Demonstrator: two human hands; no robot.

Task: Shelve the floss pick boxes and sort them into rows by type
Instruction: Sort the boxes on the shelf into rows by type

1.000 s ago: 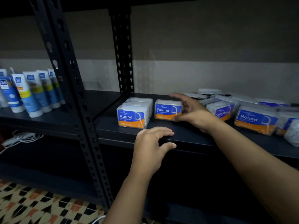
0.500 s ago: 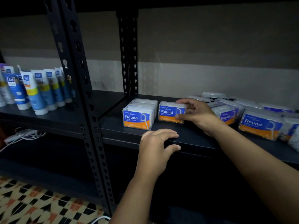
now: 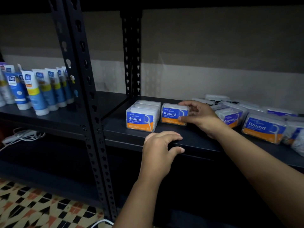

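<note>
A row of clear "Round" floss pick boxes runs front to back at the left end of the dark shelf. Beside it stands a single "Round" box; my right hand grips its right end, fingers over the top and thumb on the front. My left hand rests curled over the shelf's front edge, holding nothing else. To the right lie a "Smooth" box, another "Round" box and several loose boxes behind them.
A black perforated upright divides this bay from the left one, where several blue and white tubes stand. White cables lie on the lower left shelf. Patterned floor tiles show below.
My right hand closed round the single "Round" box, which it only touched with spread fingers before. The view shifted, so everything sits further right in frame. My left hand stayed on the shelf edge.
</note>
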